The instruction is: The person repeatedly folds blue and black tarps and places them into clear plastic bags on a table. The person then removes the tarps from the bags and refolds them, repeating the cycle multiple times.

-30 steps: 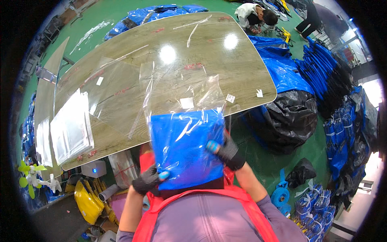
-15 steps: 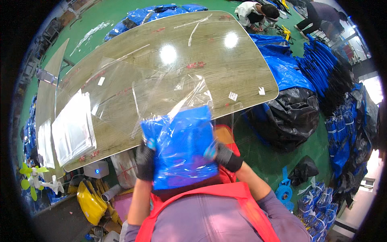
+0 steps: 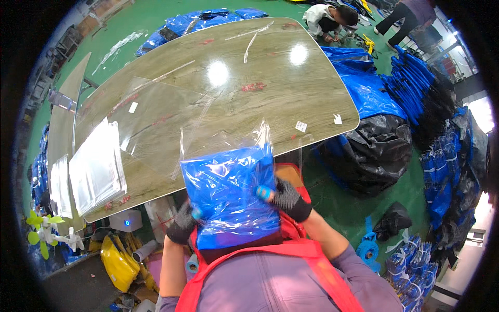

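Observation:
A folded blue sheet-like item in a clear plastic bag [image 3: 231,195] is held in front of my body, at the near edge of the table. My left hand [image 3: 182,222], in a dark glove with a blue-wrapped thumb, grips the bag's lower left side. On the right side, my right hand [image 3: 290,200] holds it with its blue-wrapped thumb on the front; the fingers behind are hidden. The bag's clear upper end reaches over the table edge. What the blue item is cannot be made out.
The wood-patterned table [image 3: 291,99] bears a stack of clear bags [image 3: 99,161] and small white labels. A large black bag [image 3: 369,151] and blue bundles [image 3: 410,78] stand at right. A small green fan [image 3: 41,231] is at lower left. Two people [image 3: 330,22] work at the far right.
The bag's top edge has come down toward me and lies more level. My left hand has slid lower and outward; my right thumb has moved inward over the bag's front.

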`<state>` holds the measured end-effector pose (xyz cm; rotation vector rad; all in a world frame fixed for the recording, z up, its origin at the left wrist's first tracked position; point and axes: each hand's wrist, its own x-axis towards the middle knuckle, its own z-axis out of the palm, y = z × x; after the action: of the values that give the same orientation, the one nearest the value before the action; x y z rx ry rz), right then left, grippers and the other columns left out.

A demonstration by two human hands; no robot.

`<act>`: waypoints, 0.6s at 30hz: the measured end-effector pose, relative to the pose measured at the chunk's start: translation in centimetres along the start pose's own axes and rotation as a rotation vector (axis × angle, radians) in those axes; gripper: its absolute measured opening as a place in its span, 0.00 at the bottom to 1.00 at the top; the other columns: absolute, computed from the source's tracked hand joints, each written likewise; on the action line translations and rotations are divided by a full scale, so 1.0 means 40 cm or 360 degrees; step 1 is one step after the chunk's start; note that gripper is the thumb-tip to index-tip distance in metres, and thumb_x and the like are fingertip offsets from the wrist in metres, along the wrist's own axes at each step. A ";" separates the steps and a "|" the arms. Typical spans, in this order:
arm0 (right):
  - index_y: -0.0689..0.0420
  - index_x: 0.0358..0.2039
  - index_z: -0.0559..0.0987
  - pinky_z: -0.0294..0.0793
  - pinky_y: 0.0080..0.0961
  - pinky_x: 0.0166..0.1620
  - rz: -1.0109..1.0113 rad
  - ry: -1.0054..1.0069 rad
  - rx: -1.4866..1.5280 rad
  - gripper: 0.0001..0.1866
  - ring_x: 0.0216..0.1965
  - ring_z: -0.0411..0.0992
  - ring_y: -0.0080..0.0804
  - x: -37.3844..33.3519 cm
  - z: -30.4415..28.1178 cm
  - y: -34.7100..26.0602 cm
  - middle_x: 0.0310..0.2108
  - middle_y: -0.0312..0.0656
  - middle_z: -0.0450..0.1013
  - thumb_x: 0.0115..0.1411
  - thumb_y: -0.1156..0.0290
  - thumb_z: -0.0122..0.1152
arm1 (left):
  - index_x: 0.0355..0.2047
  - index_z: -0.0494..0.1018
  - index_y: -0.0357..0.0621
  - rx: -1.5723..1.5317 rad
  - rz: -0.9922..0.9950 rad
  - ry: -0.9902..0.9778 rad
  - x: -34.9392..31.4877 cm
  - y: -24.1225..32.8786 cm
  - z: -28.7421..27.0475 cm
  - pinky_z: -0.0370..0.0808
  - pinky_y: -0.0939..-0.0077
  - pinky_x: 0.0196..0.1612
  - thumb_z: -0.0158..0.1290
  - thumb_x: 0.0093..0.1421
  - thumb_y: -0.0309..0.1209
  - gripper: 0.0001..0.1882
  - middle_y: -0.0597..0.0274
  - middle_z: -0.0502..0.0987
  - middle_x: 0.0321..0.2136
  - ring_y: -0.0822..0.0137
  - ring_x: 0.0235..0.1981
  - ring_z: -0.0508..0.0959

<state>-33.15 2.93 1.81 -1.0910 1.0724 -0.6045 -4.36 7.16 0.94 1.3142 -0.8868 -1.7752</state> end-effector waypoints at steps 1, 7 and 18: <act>0.60 0.55 0.70 0.71 0.31 0.51 -0.0021 -0.0188 0.0010 0.34 0.47 0.71 0.30 0.003 0.002 -0.003 0.49 0.41 0.74 0.55 0.50 0.66 | 0.58 0.64 0.39 -0.0076 -0.0006 0.0234 0.006 0.014 0.004 0.70 0.67 0.53 0.56 0.59 0.47 0.33 0.57 0.73 0.48 0.65 0.48 0.73; 0.59 0.58 0.68 0.69 0.32 0.54 0.0056 -0.0009 0.0448 0.36 0.51 0.70 0.31 -0.010 0.005 -0.012 0.50 0.44 0.73 0.58 0.47 0.62 | 0.61 0.60 0.39 -0.0116 0.0008 0.0082 -0.010 -0.054 0.013 0.69 0.67 0.55 0.57 0.59 0.46 0.36 0.56 0.70 0.54 0.63 0.50 0.73; 0.62 0.60 0.64 0.69 0.29 0.56 -0.0454 -0.0370 0.0537 0.29 0.52 0.69 0.31 0.115 -0.119 0.000 0.55 0.44 0.69 0.68 0.53 0.47 | 0.52 0.67 0.38 0.0234 0.0494 -0.0121 0.037 0.104 -0.016 0.69 0.60 0.56 0.65 0.49 0.32 0.30 0.53 0.75 0.47 0.60 0.54 0.72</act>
<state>-35.65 -2.82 -0.33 -0.9931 0.5905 -0.8298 -3.35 3.79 3.69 1.1326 -1.2133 -1.5485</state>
